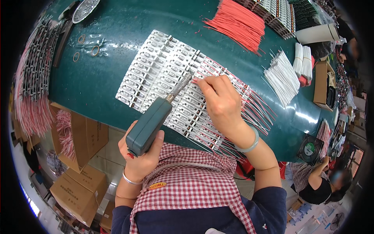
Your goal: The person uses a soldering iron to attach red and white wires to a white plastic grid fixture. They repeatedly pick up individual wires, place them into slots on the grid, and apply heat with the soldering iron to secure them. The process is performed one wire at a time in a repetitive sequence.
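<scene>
My left hand (145, 160) is wrapped round the handle of a dark green soldering gun (150, 124), whose metal nose points up and right over rows of small white-and-silver electrical parts (156, 58). These rows lie slanted across the green table. Close to the tip, my right hand (225, 105) pinches the end of a thin red wire (195, 81) against one of the parts. Red and white wires (257, 107) trail off the right-hand rows, some passing under my right hand and wrist.
Red wires (239, 25) and white wires (283, 76) lie in piles at the far right. Finished-looking wired strips (35, 78) line the left edge. Small rings (95, 50) and a glass dish (85, 11) sit far left. Cardboard boxes (80, 191), a small fan (310, 149) and another person (319, 183) are nearby.
</scene>
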`<action>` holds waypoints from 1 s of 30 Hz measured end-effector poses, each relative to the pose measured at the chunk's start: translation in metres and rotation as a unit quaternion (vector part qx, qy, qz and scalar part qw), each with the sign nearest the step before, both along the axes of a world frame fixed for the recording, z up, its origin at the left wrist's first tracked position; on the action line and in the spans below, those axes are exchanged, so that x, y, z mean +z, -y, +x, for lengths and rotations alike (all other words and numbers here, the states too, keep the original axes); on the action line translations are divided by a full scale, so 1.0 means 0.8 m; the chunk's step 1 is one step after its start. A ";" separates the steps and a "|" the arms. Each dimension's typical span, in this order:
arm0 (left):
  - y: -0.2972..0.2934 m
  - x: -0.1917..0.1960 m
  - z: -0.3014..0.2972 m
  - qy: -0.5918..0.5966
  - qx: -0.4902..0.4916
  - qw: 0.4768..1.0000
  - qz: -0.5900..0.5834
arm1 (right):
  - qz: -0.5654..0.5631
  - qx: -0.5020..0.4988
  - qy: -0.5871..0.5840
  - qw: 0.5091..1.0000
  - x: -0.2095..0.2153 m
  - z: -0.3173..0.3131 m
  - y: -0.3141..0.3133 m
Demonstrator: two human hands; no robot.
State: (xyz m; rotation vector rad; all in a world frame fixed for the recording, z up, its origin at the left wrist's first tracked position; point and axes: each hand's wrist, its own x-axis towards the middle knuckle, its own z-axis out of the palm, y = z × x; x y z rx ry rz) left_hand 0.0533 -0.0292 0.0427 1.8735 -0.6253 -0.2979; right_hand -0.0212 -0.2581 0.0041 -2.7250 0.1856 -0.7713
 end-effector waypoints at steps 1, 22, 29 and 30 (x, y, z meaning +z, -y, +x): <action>0.000 -0.001 0.000 0.002 -0.003 1.000 -0.004 | -0.004 0.003 -0.004 1.000 0.001 0.000 0.001; -0.009 0.000 -0.002 -0.011 0.007 1.000 0.009 | -0.041 0.007 -0.020 0.999 0.003 0.002 0.000; -0.013 0.003 -0.003 -0.003 0.009 1.000 0.022 | -0.042 0.005 -0.007 0.999 0.000 0.001 0.000; -0.014 0.002 -0.004 -0.004 0.011 1.000 0.019 | -0.039 0.006 -0.005 0.999 0.001 0.000 0.000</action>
